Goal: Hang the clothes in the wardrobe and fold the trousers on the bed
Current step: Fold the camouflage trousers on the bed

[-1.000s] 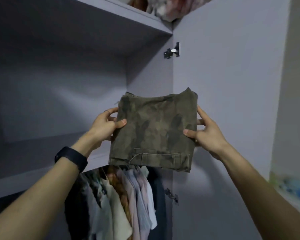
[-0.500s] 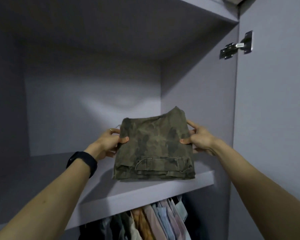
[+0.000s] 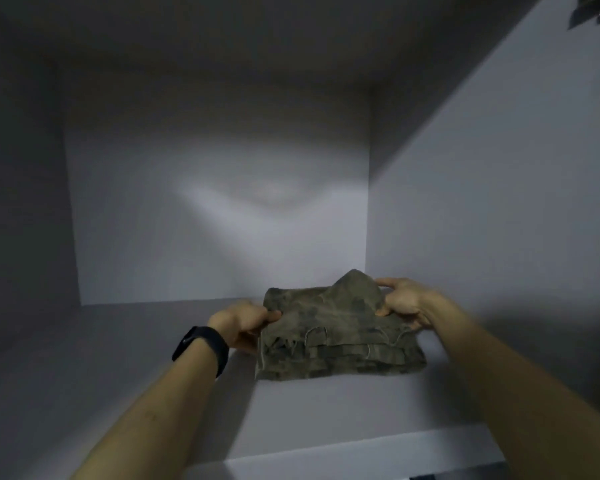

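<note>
Two hands flank the folded trousers (image 3: 336,330), which rest on the wardrobe shelf (image 3: 291,410), right of centre — left hand (image 3: 243,318) pinching the left edge, right hand (image 3: 406,303) gripping the raised far corner. We judge stowing nearly done; next, release evenly.

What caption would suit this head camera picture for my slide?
Left hand and right hand hold folded camouflage trousers by opposite edges on a pale wardrobe shelf.
</note>
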`<state>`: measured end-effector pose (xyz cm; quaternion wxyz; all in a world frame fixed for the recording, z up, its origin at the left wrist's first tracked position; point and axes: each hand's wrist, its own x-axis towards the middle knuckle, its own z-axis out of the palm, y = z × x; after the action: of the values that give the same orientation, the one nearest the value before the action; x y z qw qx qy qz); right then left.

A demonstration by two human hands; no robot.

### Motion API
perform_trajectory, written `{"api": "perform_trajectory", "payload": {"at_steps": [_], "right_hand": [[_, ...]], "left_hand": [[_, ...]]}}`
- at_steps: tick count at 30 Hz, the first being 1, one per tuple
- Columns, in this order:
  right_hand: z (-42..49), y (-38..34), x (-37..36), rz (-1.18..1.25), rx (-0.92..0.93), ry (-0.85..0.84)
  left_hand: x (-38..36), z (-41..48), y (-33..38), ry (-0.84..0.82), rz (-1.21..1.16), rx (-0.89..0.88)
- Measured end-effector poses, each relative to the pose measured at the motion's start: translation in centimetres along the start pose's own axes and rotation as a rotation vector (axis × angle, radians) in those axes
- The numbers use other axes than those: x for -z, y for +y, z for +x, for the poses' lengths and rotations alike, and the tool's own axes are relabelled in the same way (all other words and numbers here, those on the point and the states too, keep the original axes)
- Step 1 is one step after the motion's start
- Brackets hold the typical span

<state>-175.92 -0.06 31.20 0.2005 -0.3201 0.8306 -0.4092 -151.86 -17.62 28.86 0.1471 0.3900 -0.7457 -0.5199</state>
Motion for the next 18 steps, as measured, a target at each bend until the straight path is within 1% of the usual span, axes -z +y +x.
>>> {"api": "perform_trajectory", "payload": {"at_steps": [1,3,4,6,8,10,11,13,14,15,18], "right_hand": [[0.4,0.2,-0.2,-0.065,0.017,0.032],[0.6,0.1,-0.4,-0.231,0.073,0.179],[0.3,-0.2,-0.9,-0.272,0.112,0.250],[-0.7,-1.2,-2.2,-0.343,0.243,0.333],[-1.9,-2.3,-3.9,-0.468,0.338,0.305],[-2.9,-2.6,-5.7,-0.634,0.337,0.172],[-3.3,-2.3,-6.7,-0.703,0.304,0.087],[-3.8,-0.9,-8.1,-0.769,0.223,-0.031],[-3.8,-0.3,-8.5,-0.766,0.190,-0.049],[-3.8,0.1,-8.7,-0.756,0.166,-0.045],[-3.7,0.1,-8.8,-0.772,0.135,-0.016]], "left_hand": [[0.0,-0.2,0.4,0.018,0.071,-0.003],[0.1,-0.3,1.4,0.094,0.277,-0.069],[0.1,-0.4,1.9,0.137,0.367,-0.139],[-1.0,-0.6,3.1,0.150,0.429,-0.293],[-3.1,-0.8,3.4,0.137,0.576,-0.387],[-5.0,-1.0,2.7,0.159,0.794,-0.365],[-5.5,-1.0,1.7,0.157,0.849,-0.329],[-6.1,-0.8,-0.6,0.120,0.799,-0.262],[-6.2,-0.8,-1.5,0.106,0.739,-0.258],[-6.2,-0.9,-2.1,0.105,0.707,-0.268],[-5.8,-1.0,-2.3,0.100,0.747,-0.302]]}}
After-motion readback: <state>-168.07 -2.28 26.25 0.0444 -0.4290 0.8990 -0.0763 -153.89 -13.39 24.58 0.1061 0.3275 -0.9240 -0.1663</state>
